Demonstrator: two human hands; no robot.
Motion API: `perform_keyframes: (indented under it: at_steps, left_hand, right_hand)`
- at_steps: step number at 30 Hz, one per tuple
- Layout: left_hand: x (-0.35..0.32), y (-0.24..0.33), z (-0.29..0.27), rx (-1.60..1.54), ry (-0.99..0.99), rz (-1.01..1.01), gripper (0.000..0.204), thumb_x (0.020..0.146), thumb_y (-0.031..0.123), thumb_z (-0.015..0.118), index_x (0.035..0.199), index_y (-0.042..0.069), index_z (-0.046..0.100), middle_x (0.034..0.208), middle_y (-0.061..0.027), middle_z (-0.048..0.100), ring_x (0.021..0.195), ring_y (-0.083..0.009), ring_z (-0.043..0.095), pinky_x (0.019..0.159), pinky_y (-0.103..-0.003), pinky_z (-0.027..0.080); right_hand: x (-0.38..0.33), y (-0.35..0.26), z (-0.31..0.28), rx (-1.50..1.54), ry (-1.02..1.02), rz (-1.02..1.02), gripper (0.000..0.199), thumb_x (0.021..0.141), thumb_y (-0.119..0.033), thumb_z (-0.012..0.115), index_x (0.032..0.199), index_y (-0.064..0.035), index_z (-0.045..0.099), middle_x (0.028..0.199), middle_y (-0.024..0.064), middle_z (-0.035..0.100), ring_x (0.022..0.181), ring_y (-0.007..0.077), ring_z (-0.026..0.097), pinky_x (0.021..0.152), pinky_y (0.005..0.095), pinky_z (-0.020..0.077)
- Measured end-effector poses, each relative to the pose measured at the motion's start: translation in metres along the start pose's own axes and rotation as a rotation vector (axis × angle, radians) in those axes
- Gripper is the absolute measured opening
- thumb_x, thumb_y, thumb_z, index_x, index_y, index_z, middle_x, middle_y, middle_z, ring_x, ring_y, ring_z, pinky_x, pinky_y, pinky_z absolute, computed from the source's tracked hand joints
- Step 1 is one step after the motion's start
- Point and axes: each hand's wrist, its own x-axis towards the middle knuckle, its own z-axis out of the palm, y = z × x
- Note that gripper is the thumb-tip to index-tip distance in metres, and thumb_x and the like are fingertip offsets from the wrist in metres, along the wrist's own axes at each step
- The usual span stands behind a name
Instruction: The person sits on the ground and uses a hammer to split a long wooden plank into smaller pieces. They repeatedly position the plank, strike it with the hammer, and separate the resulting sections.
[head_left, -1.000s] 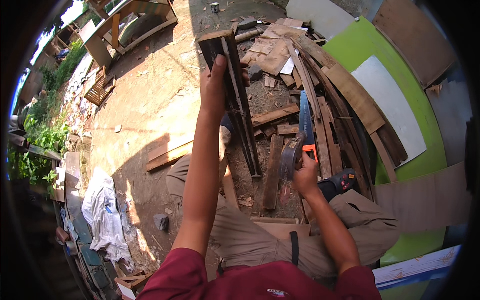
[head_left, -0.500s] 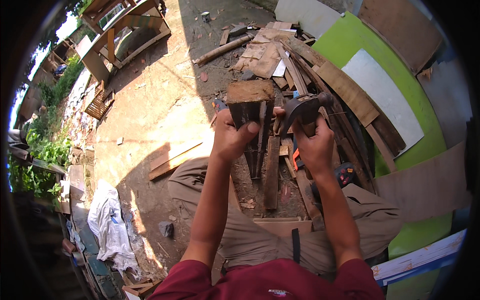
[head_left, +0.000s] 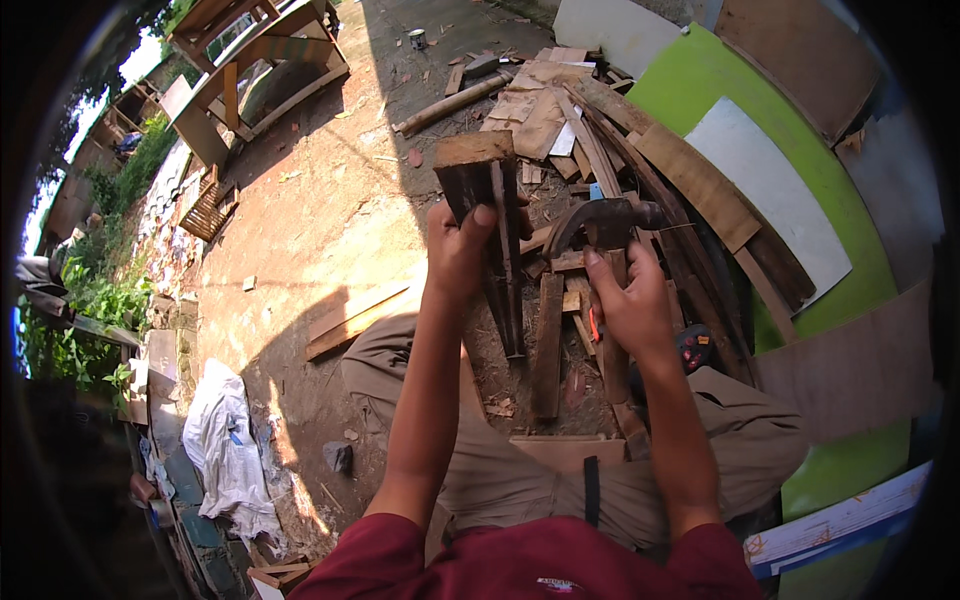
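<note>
My left hand (head_left: 460,240) is closed round a dark piece of wood (head_left: 476,150). Its blunt, pale-brown end faces up, and a narrow strip runs down its side to a small flat tip over the ground. In my right hand (head_left: 634,300) is a claw hammer (head_left: 606,220), gripped high on its wooden handle just below the head. The curved claw points left toward the wood, with a gap between them. The hammer's handle slopes down toward my lap. Some fingers of my left hand are hidden behind the wood.
Loose planks (head_left: 547,345) lie between my legs, and a heap of scrap boards (head_left: 600,140) lies ahead. Green sheet panels (head_left: 780,150) lean along the right. A white sack (head_left: 228,440) and a stone (head_left: 338,458) are at left. Wooden furniture (head_left: 255,70) stands far left.
The wood in my left hand has shifted left, away from the hammer. The hammer has turned and dropped a little, so its head and handle show more plainly.
</note>
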Motion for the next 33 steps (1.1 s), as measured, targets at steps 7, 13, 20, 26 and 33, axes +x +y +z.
perform_keyframes:
  at_steps: [7,13,20,26,33]
  left_hand:
    - [0.04,-0.012,-0.011,0.152,0.174,0.055,0.079,0.09,0.072,0.043,0.11,-0.002,0.062,0.081,-0.0102,0.066,0.071,-0.0199,0.066,0.065,-0.033,0.054]
    - [0.034,-0.013,-0.01,-0.185,0.113,-0.083,0.099,0.085,0.085,0.017,0.107,-0.001,0.06,0.082,-0.0128,0.064,0.074,-0.0238,0.063,0.067,-0.036,0.051]
    - [0.014,-0.019,0.016,-0.239,-0.01,-0.124,0.087,0.091,0.077,0.021,0.114,0.001,0.056,0.09,-0.0136,0.065,0.078,-0.0256,0.065,0.071,-0.037,0.053]
    - [-0.006,-0.016,0.033,-0.251,-0.064,-0.078,0.08,0.099,0.065,0.02,0.118,-0.002,0.061,0.099,-0.0081,0.067,0.085,-0.012,0.061,0.073,-0.028,0.049]
    - [0.0,-0.012,0.033,-0.123,-0.02,-0.028,0.078,0.098,0.066,0.02,0.124,0.002,0.056,0.099,-0.0109,0.067,0.085,-0.0185,0.064,0.074,-0.032,0.052]
  right_hand:
    - [-0.02,0.041,0.026,0.803,-0.293,0.744,0.02,0.1,-0.025,0.053,0.094,-0.0066,0.048,0.076,-0.0005,0.048,0.05,0.0042,0.044,0.04,0.0205,0.0385]
    - [-0.024,0.071,0.047,1.407,-0.24,1.137,0.019,0.1,-0.017,0.053,0.089,-0.0072,0.041,0.078,0.0004,0.044,0.053,0.0028,0.045,0.042,0.0179,0.0408]
    - [-0.035,0.041,0.037,1.527,-0.159,1.272,0.019,0.099,-0.014,0.053,0.088,-0.0048,0.04,0.081,0.0019,0.043,0.052,0.0019,0.047,0.044,0.0171,0.0448]
    - [-0.05,0.013,0.017,1.602,-0.256,1.253,0.018,0.101,-0.016,0.047,0.092,-0.0028,0.041,0.081,0.0029,0.043,0.053,0.0033,0.048,0.045,0.0182,0.0471]
    - [-0.048,-0.001,0.019,1.65,-0.303,1.234,0.015,0.102,-0.016,0.045,0.093,-0.0033,0.041,0.082,0.0024,0.043,0.052,0.0054,0.048,0.044,0.0202,0.0453]
